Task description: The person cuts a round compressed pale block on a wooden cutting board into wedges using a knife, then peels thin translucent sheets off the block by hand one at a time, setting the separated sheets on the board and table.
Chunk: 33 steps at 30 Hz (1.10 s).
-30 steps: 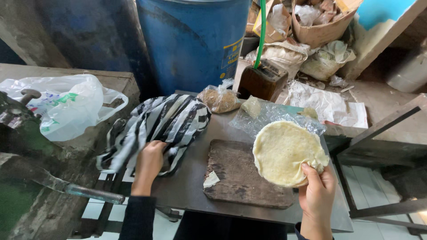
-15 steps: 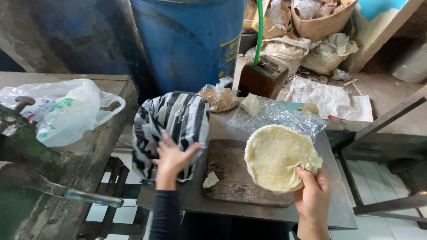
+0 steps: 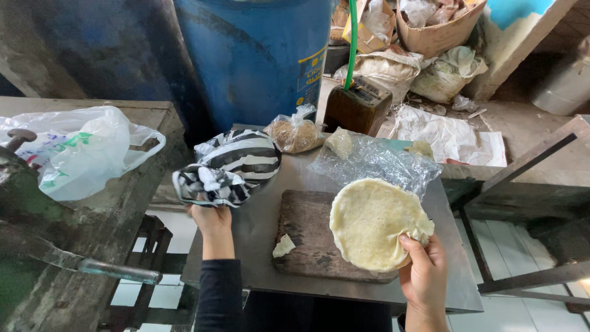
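Our right hand (image 3: pixel 424 276) pinches the tortilla (image 3: pixel 375 224) over the board (image 3: pixel 307 237); our left hand (image 3: pixel 212 218) grips the striped cloth (image 3: pixel 230 166), lifted off the counter (image 3: pixel 258 215). Tucking the tortilla inside seems next.

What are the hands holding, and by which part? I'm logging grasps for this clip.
The right hand pinches the flat dough round at its lower right edge. The left hand grips the striped cloth by its bunched lower left end.

Dough disc (image 3: pixel 373 222) in right hand (image 3: pixel 424 280)
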Each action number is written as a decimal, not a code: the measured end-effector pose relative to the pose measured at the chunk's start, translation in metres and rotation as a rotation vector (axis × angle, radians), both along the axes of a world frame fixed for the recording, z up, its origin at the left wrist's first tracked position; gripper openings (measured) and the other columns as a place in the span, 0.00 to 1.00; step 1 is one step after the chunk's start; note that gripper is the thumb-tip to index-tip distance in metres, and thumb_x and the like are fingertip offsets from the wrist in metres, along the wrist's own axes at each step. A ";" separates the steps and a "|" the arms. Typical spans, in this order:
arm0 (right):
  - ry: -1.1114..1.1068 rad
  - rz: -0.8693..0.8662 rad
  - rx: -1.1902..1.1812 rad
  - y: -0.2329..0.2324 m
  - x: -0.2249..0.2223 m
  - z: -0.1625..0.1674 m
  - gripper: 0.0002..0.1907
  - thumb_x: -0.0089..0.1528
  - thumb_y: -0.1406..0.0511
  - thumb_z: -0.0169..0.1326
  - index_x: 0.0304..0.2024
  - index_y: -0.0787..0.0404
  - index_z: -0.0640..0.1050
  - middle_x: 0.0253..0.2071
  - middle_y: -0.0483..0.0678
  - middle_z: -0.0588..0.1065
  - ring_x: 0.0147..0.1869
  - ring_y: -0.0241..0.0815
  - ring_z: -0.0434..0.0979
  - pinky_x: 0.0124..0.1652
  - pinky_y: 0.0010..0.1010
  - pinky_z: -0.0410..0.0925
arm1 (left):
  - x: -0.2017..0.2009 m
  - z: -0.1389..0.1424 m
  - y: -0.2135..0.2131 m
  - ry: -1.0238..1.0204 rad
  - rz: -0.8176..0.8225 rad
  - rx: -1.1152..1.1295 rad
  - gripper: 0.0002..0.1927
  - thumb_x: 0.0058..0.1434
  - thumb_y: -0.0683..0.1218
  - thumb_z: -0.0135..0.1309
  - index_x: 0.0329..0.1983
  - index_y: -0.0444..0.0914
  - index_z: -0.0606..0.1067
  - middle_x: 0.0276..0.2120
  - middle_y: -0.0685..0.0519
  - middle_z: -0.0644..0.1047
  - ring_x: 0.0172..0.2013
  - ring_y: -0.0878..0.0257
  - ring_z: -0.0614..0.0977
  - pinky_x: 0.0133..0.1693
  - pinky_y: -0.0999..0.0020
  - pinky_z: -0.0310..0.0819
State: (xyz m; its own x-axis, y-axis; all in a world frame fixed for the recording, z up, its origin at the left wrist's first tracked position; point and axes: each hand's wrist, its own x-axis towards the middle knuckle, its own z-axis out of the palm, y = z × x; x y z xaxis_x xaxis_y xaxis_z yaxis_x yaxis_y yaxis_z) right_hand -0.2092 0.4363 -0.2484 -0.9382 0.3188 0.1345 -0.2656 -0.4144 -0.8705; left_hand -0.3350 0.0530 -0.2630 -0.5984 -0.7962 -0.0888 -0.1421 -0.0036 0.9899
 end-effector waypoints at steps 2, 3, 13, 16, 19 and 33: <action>-0.016 0.014 -0.005 0.001 0.000 -0.003 0.18 0.63 0.75 0.49 0.57 0.69 0.73 0.50 0.51 0.77 0.54 0.42 0.78 0.53 0.34 0.70 | 0.015 -0.006 0.004 -0.141 0.075 -0.429 0.20 0.66 0.50 0.47 0.59 0.42 0.73 0.63 0.49 0.73 0.66 0.49 0.69 0.66 0.38 0.54; -0.025 0.023 -0.008 0.001 0.000 -0.005 0.19 0.63 0.75 0.49 0.57 0.68 0.74 0.50 0.51 0.77 0.54 0.42 0.78 0.53 0.34 0.70 | 0.026 -0.011 0.005 -0.208 0.035 -0.668 0.20 0.66 0.50 0.47 0.59 0.43 0.74 0.63 0.50 0.72 0.68 0.50 0.68 0.67 0.36 0.52; -0.028 0.055 0.009 -0.008 -0.004 -0.009 0.20 0.63 0.75 0.49 0.58 0.69 0.73 0.52 0.52 0.77 0.54 0.41 0.78 0.54 0.34 0.70 | 0.026 -0.044 0.010 -0.299 -0.498 -1.305 0.22 0.66 0.54 0.50 0.53 0.32 0.77 0.57 0.41 0.75 0.61 0.43 0.72 0.59 0.34 0.51; -0.024 0.059 0.019 -0.011 0.000 -0.008 0.20 0.63 0.75 0.50 0.59 0.70 0.73 0.52 0.52 0.77 0.54 0.42 0.78 0.54 0.34 0.70 | 0.002 -0.033 0.023 -0.536 -0.519 -1.206 0.14 0.73 0.48 0.45 0.50 0.39 0.79 0.53 0.48 0.80 0.57 0.53 0.80 0.61 0.56 0.69; -0.045 0.052 0.012 -0.008 0.004 -0.007 0.20 0.62 0.74 0.49 0.59 0.70 0.73 0.51 0.52 0.77 0.54 0.42 0.78 0.53 0.34 0.71 | -0.013 -0.009 0.010 0.311 -0.559 0.667 0.16 0.74 0.49 0.44 0.54 0.36 0.76 0.52 0.45 0.78 0.54 0.50 0.78 0.60 0.49 0.65; 0.242 -0.318 0.672 -0.047 0.006 -0.013 0.21 0.65 0.73 0.51 0.61 0.69 0.70 0.53 0.54 0.76 0.53 0.43 0.79 0.52 0.32 0.72 | 0.164 -0.007 0.124 0.686 -0.695 0.604 0.34 0.66 0.56 0.41 0.73 0.38 0.57 0.66 0.47 0.67 0.66 0.53 0.65 0.63 0.54 0.57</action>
State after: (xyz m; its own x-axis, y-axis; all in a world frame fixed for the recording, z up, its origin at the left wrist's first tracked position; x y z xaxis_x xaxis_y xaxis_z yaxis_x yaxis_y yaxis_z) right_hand -0.2034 0.3892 -0.2614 -0.7354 0.3452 0.5832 -0.4976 0.3091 -0.8105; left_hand -0.1713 0.1772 -0.2700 -0.9619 -0.2136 0.1705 0.2694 -0.6362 0.7230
